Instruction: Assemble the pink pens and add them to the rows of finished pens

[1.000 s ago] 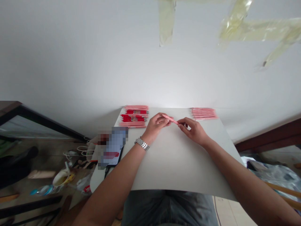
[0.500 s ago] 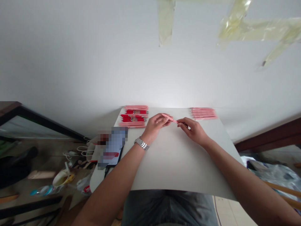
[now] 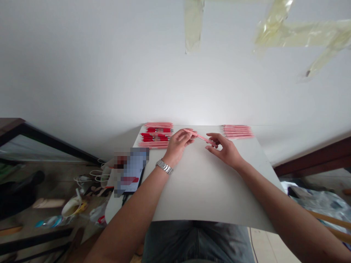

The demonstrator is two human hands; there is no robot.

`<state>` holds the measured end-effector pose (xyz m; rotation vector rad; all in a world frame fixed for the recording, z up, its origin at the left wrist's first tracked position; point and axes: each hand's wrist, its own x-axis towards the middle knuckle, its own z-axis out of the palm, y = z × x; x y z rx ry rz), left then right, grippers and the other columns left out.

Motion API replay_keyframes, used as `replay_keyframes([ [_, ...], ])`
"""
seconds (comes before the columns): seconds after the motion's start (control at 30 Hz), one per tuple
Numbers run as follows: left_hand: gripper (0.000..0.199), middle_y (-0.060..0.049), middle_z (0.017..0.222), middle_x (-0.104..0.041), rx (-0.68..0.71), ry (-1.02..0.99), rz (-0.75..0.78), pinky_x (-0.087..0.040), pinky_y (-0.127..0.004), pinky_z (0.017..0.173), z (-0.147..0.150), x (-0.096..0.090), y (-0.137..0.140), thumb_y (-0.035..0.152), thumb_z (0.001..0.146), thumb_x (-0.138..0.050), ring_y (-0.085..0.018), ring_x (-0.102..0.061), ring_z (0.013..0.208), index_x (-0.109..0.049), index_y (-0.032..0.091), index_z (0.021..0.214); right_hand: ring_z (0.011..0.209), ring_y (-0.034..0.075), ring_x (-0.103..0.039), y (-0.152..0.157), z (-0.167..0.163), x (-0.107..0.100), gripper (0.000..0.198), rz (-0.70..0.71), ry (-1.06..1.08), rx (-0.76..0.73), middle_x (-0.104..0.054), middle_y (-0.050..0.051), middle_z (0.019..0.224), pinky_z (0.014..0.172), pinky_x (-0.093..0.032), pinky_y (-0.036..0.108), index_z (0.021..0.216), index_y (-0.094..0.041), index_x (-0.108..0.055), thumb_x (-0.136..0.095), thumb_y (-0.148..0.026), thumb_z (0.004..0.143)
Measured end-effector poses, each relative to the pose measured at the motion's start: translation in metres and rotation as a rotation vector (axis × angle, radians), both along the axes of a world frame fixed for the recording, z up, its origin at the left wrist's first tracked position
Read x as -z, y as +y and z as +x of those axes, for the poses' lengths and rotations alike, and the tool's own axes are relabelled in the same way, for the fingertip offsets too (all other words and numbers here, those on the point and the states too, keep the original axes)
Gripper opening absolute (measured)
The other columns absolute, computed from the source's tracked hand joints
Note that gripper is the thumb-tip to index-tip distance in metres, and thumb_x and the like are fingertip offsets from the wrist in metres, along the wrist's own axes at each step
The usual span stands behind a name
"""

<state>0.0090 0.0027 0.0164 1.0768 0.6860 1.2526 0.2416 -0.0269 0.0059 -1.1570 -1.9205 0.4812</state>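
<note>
Over the white table (image 3: 197, 186), my left hand (image 3: 178, 143) pinches a slim pink pen (image 3: 201, 137), which slants down to the right. A paler, clear-looking stretch shows near the pen's middle. Around the pen's right end, the thumb and fingers of my right hand (image 3: 226, 149) are spread apart; whether a finger touches it I cannot tell. To the left of my left hand lie pink pens (image 3: 155, 144) and red pens (image 3: 156, 139) in rows. Several more pink pens (image 3: 238, 132) lie side by side at the back right.
A phone or tablet with a blurred screen (image 3: 133, 171) rests at the table's left edge. White cables (image 3: 98, 175), a bucket (image 3: 71, 207) and a bottle (image 3: 51, 221) are at the lower left. Behind the table rises a white wall (image 3: 123, 65). Plastic bags (image 3: 323, 204) are at the right.
My right thumb and fingers have parted from their pinch on the pen. The pen, in my left hand, has moved slightly left and up, and more of its right part shows.
</note>
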Motion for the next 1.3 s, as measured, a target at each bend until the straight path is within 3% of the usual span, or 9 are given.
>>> replay_keyframes([
  [0.3, 0.029, -0.011, 0.113, -0.076, -0.005, -0.032, 0.013, -0.053, -0.04, 0.101, 0.001, 0.0, 0.0, 0.043, 0.086, -0.079, -0.023, -0.069, 0.112, -0.073, 0.019, 0.102, 0.076, 0.018, -0.066, 0.005, 0.002, 0.004, 0.017, 0.047, 0.025, 0.081, -0.071, 0.003, 0.089, 0.07, -0.053, 0.032, 0.105, -0.024, -0.066, -0.066, -0.037, 0.095],
  [0.77, 0.026, -0.011, 0.115, -0.076, 0.017, 0.003, 0.034, -0.052, -0.039, 0.101, 0.001, -0.002, -0.002, 0.041, 0.088, -0.077, -0.023, -0.069, 0.112, -0.074, 0.02, 0.105, 0.072, 0.017, -0.065, 0.002, 0.002, -0.006, 0.03, -0.067, -0.059, 0.038, -0.072, 0.004, 0.083, 0.065, -0.047, 0.03, 0.104, -0.022, -0.067, -0.048, -0.045, 0.106],
  [0.93, 0.029, -0.011, 0.115, -0.076, -0.027, 0.012, 0.022, -0.052, -0.038, 0.097, 0.001, -0.001, -0.001, 0.044, 0.087, -0.078, -0.022, -0.07, 0.108, -0.072, 0.021, 0.103, 0.079, 0.02, -0.066, 0.004, 0.003, 0.0, 0.034, -0.038, -0.008, 0.031, -0.071, 0.005, 0.092, 0.07, -0.054, 0.034, 0.12, -0.024, -0.063, -0.06, -0.05, 0.099],
  [1.07, 0.031, -0.011, 0.115, -0.076, -0.061, 0.0, 0.014, -0.052, -0.037, 0.096, 0.001, 0.0, 0.0, 0.045, 0.085, -0.079, -0.021, -0.071, 0.107, -0.071, 0.021, 0.102, 0.078, 0.019, -0.065, 0.007, 0.005, 0.005, 0.032, 0.005, 0.025, 0.056, -0.069, 0.005, 0.094, 0.074, -0.058, 0.035, 0.112, -0.024, -0.062, -0.069, -0.049, 0.092],
  [1.3, 0.032, -0.011, 0.115, -0.076, -0.055, -0.009, 0.01, -0.053, -0.038, 0.098, 0.001, 0.0, 0.0, 0.044, 0.084, -0.08, -0.021, -0.071, 0.107, -0.071, 0.02, 0.103, 0.079, 0.02, -0.067, 0.007, 0.004, 0.003, 0.023, 0.023, 0.0, 0.087, -0.07, 0.005, 0.092, 0.073, -0.056, 0.036, 0.103, -0.023, -0.063, -0.066, -0.045, 0.095],
])
